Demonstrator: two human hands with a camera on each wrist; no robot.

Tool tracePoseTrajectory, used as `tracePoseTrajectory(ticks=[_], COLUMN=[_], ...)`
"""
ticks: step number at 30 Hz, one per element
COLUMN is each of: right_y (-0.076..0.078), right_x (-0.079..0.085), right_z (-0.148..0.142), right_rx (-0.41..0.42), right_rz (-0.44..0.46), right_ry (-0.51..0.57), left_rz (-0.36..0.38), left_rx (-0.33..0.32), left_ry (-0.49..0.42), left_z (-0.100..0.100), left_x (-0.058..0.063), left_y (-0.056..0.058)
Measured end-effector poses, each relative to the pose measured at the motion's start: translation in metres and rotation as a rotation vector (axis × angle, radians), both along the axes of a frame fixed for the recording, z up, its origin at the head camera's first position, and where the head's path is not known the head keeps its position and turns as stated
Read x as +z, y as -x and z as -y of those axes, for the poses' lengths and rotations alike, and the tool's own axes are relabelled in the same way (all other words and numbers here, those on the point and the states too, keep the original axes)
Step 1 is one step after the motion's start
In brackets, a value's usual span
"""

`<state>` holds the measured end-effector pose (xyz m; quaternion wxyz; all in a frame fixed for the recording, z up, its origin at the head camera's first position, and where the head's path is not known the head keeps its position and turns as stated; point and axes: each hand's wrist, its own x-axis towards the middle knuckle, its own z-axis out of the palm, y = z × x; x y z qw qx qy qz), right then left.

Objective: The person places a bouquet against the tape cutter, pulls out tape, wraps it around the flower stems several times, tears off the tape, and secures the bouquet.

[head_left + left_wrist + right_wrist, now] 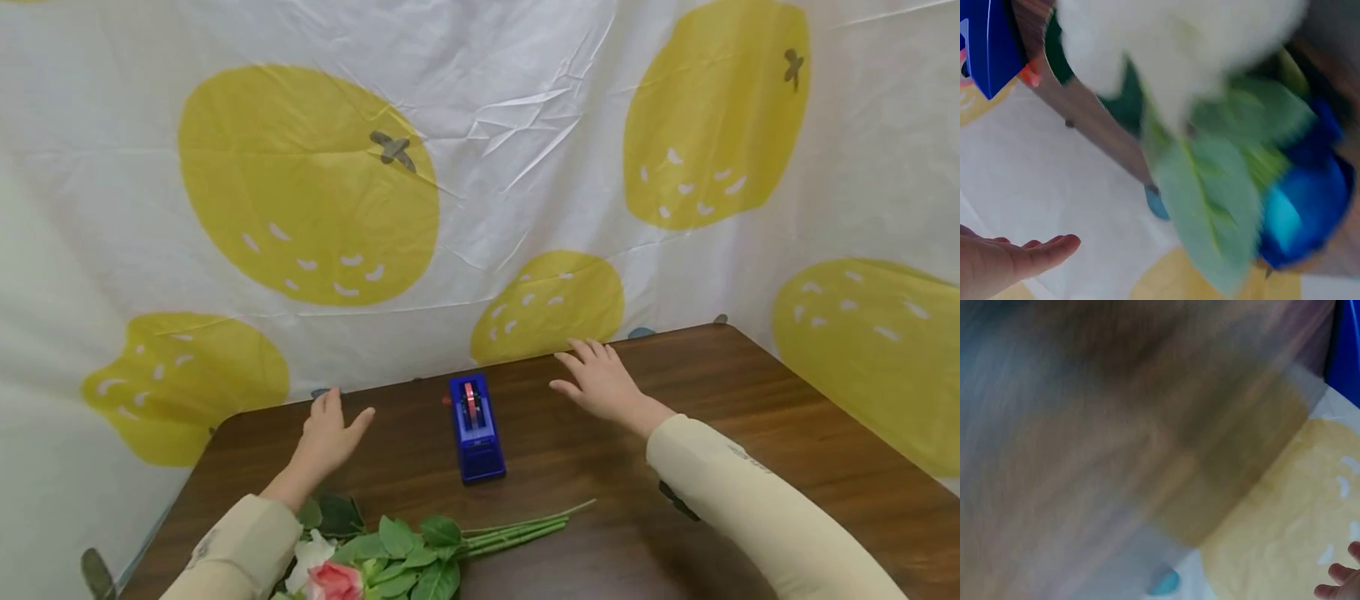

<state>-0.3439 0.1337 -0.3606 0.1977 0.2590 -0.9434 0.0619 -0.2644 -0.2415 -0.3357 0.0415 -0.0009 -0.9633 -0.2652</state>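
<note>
A blue tape dispenser (480, 446) with a red-cored roll stands upright on the brown table, between the two hands and touched by neither. My left hand (326, 442) hovers to its left with fingers extended and holds nothing. To the right, my right hand (603, 383) is held over the table's far part, its fingers spread and nothing in them. A bunch of flowers (405, 554) lies at the near edge, close to the left forearm, its green stems pointing right. It has a pink rose (335, 581) and a white bloom; the left wrist view also shows a blue flower (1310, 206).
The wooden table (750, 442) has rounded far corners. A white curtain (510, 167) printed with large yellow fruit hangs behind it and along both sides, right up against the far edge.
</note>
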Motion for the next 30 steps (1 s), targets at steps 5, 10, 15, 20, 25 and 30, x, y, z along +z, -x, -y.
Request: tracePoseTrajectory(ticks=[5,10,15,20,25,30], right_y=[0.006,0.005,0.000,-0.011,-0.025,-0.031], right_x=[-0.013,-0.022,-0.026,-0.023,-0.015,-0.009], right_z=[0.002,0.009,0.031,0.058,0.081,0.099], right_rx=[-0.045,-0.058,-0.034,0.014,-0.031,-0.107], right_rz=[0.129,0.211,0.286,0.381,0.623,0.858], right_ry=[0.077,0.225,0.395,0.497,0.638,0.755], left_rz=[0.047,0.081,0.150,0.241,0.271,0.254], left_rx=[-0.004,-0.062,-0.147,-0.174,-0.177,-0.232], left_ry=[-0.043,-0.093,-0.083,-0.112,-0.177,-0.249], left_z=[-0.030,-0.057,-0.071,-0.081,-0.088,-0.096], left_x=[-0.011,-0.022,-0.036,-0.045,-0.045,-0.043], left_y=[0.014,0.023,0.025,0.026,0.029,0.032])
